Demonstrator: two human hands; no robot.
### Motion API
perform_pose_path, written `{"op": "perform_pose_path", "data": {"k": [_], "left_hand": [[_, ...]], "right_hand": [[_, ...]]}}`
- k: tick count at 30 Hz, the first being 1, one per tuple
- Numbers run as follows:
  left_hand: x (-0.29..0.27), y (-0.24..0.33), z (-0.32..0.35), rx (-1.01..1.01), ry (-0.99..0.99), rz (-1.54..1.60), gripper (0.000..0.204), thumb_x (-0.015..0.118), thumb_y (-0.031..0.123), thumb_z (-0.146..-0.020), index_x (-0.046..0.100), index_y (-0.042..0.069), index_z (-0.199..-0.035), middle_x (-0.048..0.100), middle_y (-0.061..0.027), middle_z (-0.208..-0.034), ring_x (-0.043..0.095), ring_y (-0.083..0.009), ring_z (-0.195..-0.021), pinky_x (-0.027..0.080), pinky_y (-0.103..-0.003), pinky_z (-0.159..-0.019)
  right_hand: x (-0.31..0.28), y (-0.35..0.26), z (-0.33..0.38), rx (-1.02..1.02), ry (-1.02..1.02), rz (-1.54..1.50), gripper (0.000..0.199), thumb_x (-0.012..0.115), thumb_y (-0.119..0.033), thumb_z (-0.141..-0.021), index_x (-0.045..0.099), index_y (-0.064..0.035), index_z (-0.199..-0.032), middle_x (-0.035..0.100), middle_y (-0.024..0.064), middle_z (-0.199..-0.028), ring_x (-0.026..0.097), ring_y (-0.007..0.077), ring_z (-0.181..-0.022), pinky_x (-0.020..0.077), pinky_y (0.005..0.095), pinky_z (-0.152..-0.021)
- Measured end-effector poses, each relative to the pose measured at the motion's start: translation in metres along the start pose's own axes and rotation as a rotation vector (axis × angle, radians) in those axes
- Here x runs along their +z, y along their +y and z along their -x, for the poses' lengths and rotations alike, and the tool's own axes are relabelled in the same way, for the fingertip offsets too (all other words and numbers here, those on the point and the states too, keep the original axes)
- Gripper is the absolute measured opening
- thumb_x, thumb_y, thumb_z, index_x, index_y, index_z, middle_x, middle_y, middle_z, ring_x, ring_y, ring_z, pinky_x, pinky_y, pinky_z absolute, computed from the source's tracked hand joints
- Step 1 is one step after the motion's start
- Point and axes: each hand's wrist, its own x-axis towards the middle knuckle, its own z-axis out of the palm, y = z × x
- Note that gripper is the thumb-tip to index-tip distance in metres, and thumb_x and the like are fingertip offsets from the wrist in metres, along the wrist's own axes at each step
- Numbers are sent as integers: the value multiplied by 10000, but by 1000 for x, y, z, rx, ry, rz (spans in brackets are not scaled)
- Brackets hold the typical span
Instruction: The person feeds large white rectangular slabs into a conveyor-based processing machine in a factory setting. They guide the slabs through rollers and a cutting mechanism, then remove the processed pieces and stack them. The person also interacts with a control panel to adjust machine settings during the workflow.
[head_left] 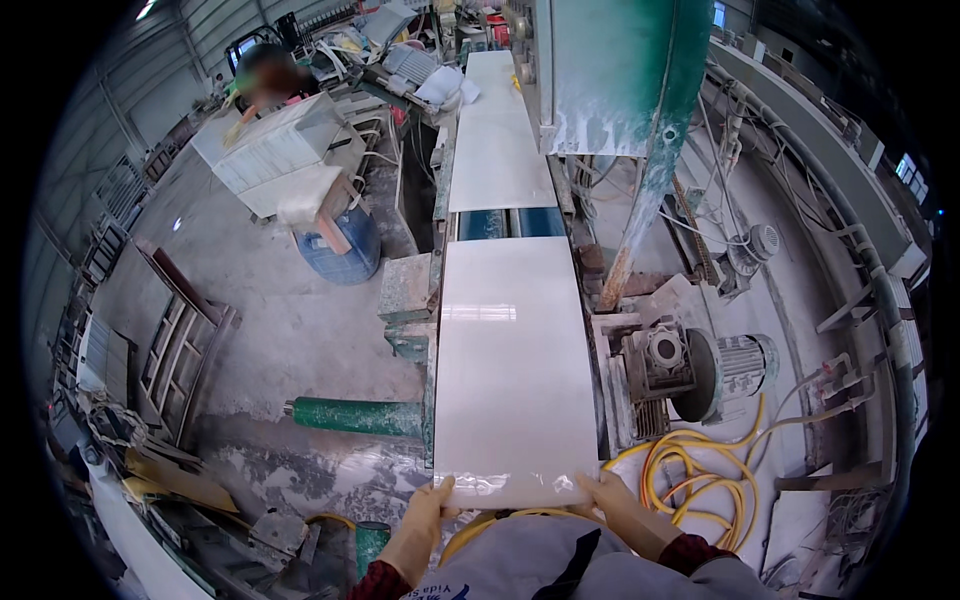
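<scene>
A long glossy white slab (515, 390) lies flat on the conveyor in front of me, its near end close to my body. My left hand (432, 503) grips the slab's near left corner, thumb on top and the other fingers mostly hidden below the edge. At the near right corner my right hand (612, 497) holds it the same way. Farther up the line lies a second white slab (503, 150). Between the two slabs, a gap shows the blue conveyor belt (483, 224).
At right stand a motor with a gearbox (665, 347) and a coiled yellow hose (690, 475). A green roller (360, 415) juts out at left. Beyond it are a blue barrel (342, 250), white stacked blocks (270, 140) and another person (268, 78). A green-white machine housing (610, 90) rises far right.
</scene>
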Motion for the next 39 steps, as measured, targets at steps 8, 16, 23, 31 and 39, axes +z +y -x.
{"op": "perform_pose_path", "data": {"k": [8, 16, 23, 31, 39], "left_hand": [[11, -7, -54, 18, -117, 220, 528, 628, 478, -1211, 738, -16, -1359, 817, -149, -1157, 801, -210, -922, 658, -289, -789], [56, 1, -23, 31, -176, 17, 730, 438, 514, -1270, 824, -97, -1166, 889, -190, -1083, 851, -255, -875, 688, -338, -818], [43, -12, -55, 232, -312, 56, 760, 458, 547, -1263, 810, -119, -1159, 883, -201, -1058, 830, -240, -840, 668, -343, -807], [59, 24, -72, 242, -215, 114, 678, 527, 495, -1249, 808, -116, -1154, 878, -210, -1051, 825, -246, -831, 648, -320, -754], [66, 49, -87, 136, -204, 173, 636, 557, 496, -1242, 794, -87, -1151, 875, -221, -1070, 840, -258, -828, 669, -311, -707]], "right_hand": [[-9, 19, -45, -34, -19, -418, 584, 722, -510, -1160, 711, 1, -1442, 833, 147, -1222, 794, 217, -956, 656, 386, -829], [37, 1, -26, 76, -17, -439, 617, 521, -525, -1254, 670, 70, -1319, 850, 265, -1133, 774, 314, -811, 651, 430, -771], [36, -14, -47, 73, -32, -391, 686, 425, -534, -1269, 701, 94, -1297, 862, 274, -1140, 765, 268, -769, 662, 409, -750], [40, -43, -71, -10, -5, -309, 728, 446, -597, -1252, 756, 60, -1294, 875, 211, -1108, 746, 239, -744, 638, 370, -717], [28, -58, -94, 37, -74, -287, 768, 456, -635, -1240, 791, 56, -1252, 869, 177, -1072, 713, 196, -720, 598, 332, -675]]}}
